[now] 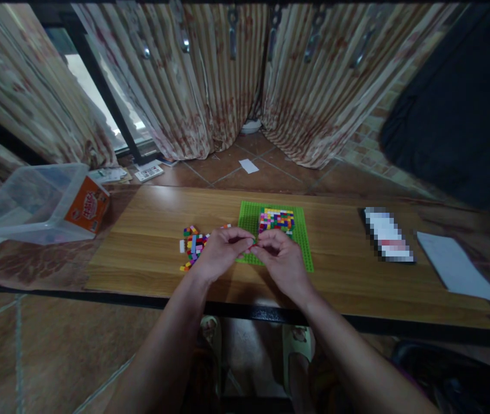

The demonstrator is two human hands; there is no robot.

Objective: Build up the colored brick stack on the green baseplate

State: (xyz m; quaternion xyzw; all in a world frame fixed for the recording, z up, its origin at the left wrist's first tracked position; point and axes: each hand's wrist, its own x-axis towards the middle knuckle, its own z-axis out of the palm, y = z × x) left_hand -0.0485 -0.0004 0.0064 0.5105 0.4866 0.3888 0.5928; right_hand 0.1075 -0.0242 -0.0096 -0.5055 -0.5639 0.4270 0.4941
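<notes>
Pinching a small, apparently red plastic brick (253, 246) between left hand (222, 250) and right hand (283, 260), over near-left part of studded green plastic baseplate (304, 248). Probably orienting one piece; next calling for steady alignment.

The baseplate (302, 238) is bright green; the brick block (276, 219) on it mixes yellow, white, pink, red, green, blue and orange. Left of the baseplate, loose bricks (194, 244) show purple, yellow, pink, light blue. Beneath it, the counter (150, 230) is brown wood-grained. Beyond it, striped beige curtains (223, 86) carry reddish blotches.
</notes>
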